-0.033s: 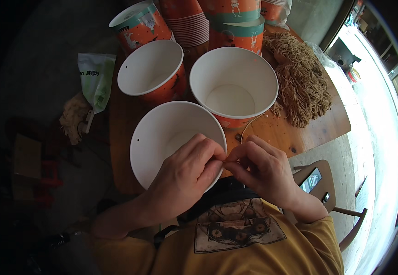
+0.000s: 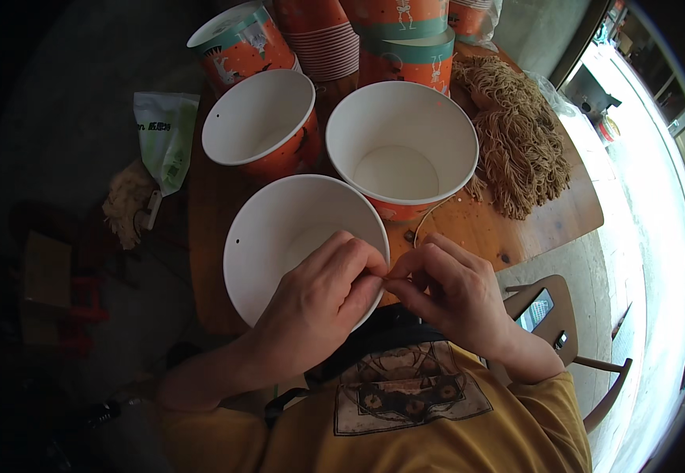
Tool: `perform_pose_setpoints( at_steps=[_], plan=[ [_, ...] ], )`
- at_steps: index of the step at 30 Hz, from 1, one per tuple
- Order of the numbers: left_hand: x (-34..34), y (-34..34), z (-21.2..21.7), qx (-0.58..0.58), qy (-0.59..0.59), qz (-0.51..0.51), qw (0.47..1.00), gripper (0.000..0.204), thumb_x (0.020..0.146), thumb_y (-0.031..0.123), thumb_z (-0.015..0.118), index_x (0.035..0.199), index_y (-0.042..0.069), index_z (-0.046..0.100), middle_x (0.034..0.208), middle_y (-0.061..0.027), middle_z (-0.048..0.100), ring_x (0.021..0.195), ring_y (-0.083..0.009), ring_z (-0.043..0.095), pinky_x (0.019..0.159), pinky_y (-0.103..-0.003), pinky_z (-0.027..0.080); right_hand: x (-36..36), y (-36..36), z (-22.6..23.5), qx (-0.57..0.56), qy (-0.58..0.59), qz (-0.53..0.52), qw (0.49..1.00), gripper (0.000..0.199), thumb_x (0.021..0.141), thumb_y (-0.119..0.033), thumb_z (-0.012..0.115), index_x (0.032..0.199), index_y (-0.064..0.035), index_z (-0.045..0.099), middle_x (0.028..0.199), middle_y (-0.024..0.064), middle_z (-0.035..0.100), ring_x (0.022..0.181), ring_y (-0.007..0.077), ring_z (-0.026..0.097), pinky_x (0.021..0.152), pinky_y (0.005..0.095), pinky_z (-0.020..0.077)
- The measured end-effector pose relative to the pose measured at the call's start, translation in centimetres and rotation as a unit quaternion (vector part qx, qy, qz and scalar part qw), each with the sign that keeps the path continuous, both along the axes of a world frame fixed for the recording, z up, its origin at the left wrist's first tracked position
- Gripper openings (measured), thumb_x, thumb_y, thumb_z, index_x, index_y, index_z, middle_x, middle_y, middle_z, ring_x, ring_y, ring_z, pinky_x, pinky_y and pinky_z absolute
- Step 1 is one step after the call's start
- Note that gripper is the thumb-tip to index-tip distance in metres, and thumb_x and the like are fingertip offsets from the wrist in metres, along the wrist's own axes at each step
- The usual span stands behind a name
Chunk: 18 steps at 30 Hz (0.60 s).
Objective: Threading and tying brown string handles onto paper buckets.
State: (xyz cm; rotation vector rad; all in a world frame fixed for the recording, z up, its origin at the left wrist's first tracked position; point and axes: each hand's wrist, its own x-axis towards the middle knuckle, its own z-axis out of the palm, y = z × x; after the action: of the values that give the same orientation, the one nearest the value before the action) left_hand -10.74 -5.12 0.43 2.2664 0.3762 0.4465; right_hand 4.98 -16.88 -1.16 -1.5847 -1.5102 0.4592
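Observation:
Closest to me is a white-lined paper bucket (image 2: pixel 257 272), its mouth tilted toward me and a small dark hole in its left wall. My left hand (image 2: pixel 323 288) reaches across the mouth, closed in a pinch at the right rim; what it pinches is hidden. Just outside that rim, my right hand (image 2: pixel 449 288) is closed too, fingertips meeting the left ones. A thin tan cord (image 2: pixel 419 229) runs down to the right fingers and disappears behind them. Beyond stand two more open buckets, one at the right (image 2: pixel 402 142) and one at the left (image 2: pixel 260 114), orange outside.
A heap of tan cords (image 2: pixel 520 142) lies at the right on the wooden table (image 2: pixel 547 229). Stacked orange buckets (image 2: pixel 323 51) stand at the back. Off the left edge hangs a green-white bag (image 2: pixel 167 142). A chair (image 2: pixel 555 315) at the right carries a phone (image 2: pixel 536 310).

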Motion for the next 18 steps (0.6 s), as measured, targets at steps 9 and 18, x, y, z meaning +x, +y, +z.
perform_pose_setpoints(
  at_steps=[9, 18],
  plan=[
    [-0.2, -0.3, -1.0, -0.064, -0.048, 0.021, 0.997, 0.017, 0.082, -0.007, 0.059, 0.091, 0.003, 0.049, 0.086, -0.0085, 0.051, 0.074, -0.0212, 0.058, 0.064, -0.033, 0.050, -0.4, -0.1, -0.9, 0.019, 0.016, -0.003, 1.000, 0.015, 0.077, -0.007, 0.074, 0.084, -0.0030, 0.062, 0.078, 0.0032, 0.056, 0.059, 0.0119, 0.055, 0.050, 0.0248, 0.0436],
    [-0.2, 0.0, -0.7, -0.228, -0.039, 0.026, 0.973, 0.017, 0.087, -0.003, 0.057, 0.097, 0.005, 0.046, 0.087, -0.0017, 0.055, 0.080, -0.0096, 0.058, 0.072, -0.027, 0.049, -0.4, 0.1, -0.9, -0.001, 0.083, 0.000, 0.997, 0.012, 0.082, -0.009, 0.068, 0.087, -0.0044, 0.059, 0.079, 0.0057, 0.056, 0.061, 0.0177, 0.061, 0.054, 0.0295, 0.0498]
  ],
)
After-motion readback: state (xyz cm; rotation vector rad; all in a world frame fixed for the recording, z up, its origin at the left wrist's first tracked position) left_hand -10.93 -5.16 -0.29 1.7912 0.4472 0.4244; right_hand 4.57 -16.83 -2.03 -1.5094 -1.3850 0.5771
